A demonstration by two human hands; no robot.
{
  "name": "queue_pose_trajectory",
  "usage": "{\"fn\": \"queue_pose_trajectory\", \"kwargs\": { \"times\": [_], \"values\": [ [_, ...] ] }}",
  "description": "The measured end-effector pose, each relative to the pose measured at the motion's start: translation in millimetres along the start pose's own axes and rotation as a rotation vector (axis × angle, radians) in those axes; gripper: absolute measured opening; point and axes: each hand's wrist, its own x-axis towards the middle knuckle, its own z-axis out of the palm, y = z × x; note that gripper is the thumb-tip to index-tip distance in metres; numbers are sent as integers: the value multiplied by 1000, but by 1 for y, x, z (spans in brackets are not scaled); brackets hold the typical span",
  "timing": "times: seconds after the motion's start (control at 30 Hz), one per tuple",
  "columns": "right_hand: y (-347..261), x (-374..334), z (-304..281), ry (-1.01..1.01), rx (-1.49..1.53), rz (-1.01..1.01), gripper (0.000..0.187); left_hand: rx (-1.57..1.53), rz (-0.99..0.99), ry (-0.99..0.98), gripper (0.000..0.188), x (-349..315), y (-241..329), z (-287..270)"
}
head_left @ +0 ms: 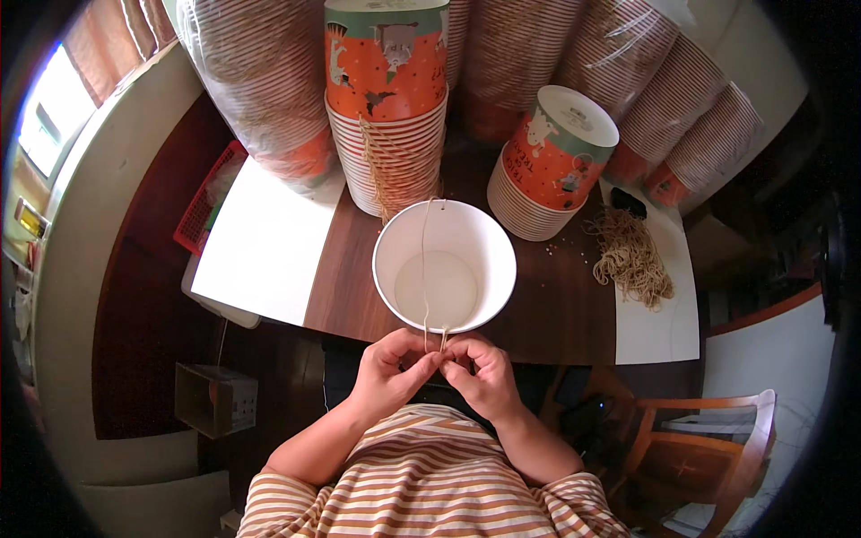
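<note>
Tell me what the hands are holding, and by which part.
Thin tan twine, pinched by the left hand and right hand at its near stretch, just outside the near rim of the white-lined paper bucket.

1 round white bucket (484, 269), open mouth facing the camera, sits near the view's centre, 1 thin beige string (423, 273) crossing it from 12 o'clock to 6 o'clock.
</note>
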Motion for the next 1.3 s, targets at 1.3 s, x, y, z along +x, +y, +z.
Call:
{"fn": "queue_pose_trajectory", "kwargs": {
  "times": [1.3],
  "values": [
    [-2,-6,-18,40,-193,-55,8,-130,-100,52,12,-2,8,3]
  ]
}}
